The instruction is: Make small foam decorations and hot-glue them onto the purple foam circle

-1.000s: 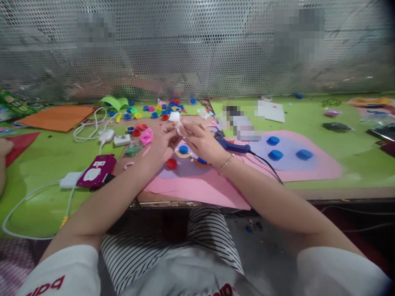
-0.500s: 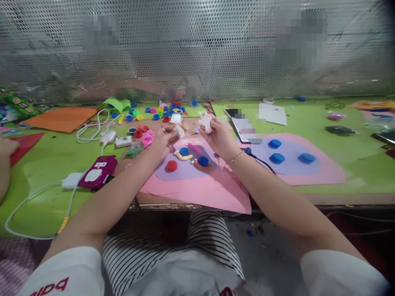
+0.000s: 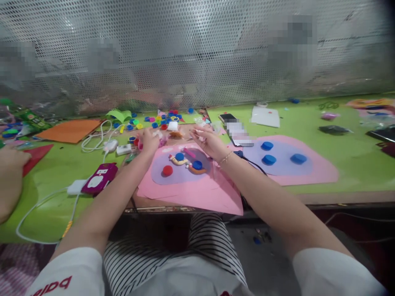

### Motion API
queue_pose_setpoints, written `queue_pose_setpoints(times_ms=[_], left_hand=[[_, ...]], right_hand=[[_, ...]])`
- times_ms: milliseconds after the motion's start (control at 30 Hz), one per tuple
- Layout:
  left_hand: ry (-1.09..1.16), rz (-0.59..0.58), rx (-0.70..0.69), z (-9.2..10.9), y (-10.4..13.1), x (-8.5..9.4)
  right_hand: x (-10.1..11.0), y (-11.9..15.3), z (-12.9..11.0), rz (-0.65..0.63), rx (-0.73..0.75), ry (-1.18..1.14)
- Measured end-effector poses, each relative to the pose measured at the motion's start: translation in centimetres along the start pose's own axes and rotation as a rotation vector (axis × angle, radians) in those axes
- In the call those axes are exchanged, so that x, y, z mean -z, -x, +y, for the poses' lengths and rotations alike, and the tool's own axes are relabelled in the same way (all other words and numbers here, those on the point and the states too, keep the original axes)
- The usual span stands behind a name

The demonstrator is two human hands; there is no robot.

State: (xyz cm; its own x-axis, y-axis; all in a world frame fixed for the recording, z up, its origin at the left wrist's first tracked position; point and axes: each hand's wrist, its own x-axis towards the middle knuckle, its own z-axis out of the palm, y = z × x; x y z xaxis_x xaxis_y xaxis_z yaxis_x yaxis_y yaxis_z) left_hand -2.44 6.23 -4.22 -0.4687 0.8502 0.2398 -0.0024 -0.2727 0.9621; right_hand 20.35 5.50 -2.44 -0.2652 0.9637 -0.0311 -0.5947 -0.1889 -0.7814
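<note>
My left hand (image 3: 149, 141) is at a bright pink, clay-like lump in clear plastic (image 3: 162, 139), its fingertips mostly hidden, so I cannot tell whether it grips the lump. My right hand (image 3: 210, 142) is closed, fingertips pinched round a small whitish clay-like lump (image 3: 200, 131), partly covered by the fingers. Below and between the hands lies a pink sheet (image 3: 191, 195) with a purple rounded shape (image 3: 157, 164). On the purple are a red cap (image 3: 167, 170), two blue caps (image 3: 197, 165), a cream curved piece (image 3: 178, 161), a brown curved piece (image 3: 197, 171) and a pink stick (image 3: 189, 152).
A phone (image 3: 236, 129) lies right of my right hand, near a second pink-and-purple sheet (image 3: 321, 168) with blue caps. Several coloured caps (image 3: 163, 119) and a white block (image 3: 173, 126) lie behind. At left are a purple device (image 3: 100, 179), white cables and another person's hand (image 3: 12, 172).
My left hand has moved left, from a whitish lump in plastic to the pink lump. The right hand stays near its place with its whitish lump, now more covered. The view has shifted slightly.
</note>
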Motion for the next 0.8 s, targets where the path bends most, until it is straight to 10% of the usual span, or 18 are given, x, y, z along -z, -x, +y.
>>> queue_pose_setpoints(times_ms=[100, 267, 333, 533, 800], left_hand=[[-0.294, -0.013, -0.228, 1.2, -0.4, -1.5], [-0.967, -0.742, -0.284, 1.8, -2.1, -4.6], [-1.193, -0.861, -0.332, 1.5, -2.6, -5.1], [-1.33, -0.853, -0.356, 1.2, -2.9, -5.0], [-1.015, -0.641, -0.569, 3.6, -2.3, -2.7]], right_hand=[[-0.1, 0.0, -0.1, -0.052, -0.012, -0.026], [-0.8, 0.4, -1.0, -0.037, 0.015, -0.047], [-1.0, 0.8, -1.6, -0.047, -0.058, -0.082], [-1.0, 1.5, -2.8, -0.068, -0.115, -0.082], [-0.6, 0.4, -1.3, 0.015, 0.328, 0.32]])
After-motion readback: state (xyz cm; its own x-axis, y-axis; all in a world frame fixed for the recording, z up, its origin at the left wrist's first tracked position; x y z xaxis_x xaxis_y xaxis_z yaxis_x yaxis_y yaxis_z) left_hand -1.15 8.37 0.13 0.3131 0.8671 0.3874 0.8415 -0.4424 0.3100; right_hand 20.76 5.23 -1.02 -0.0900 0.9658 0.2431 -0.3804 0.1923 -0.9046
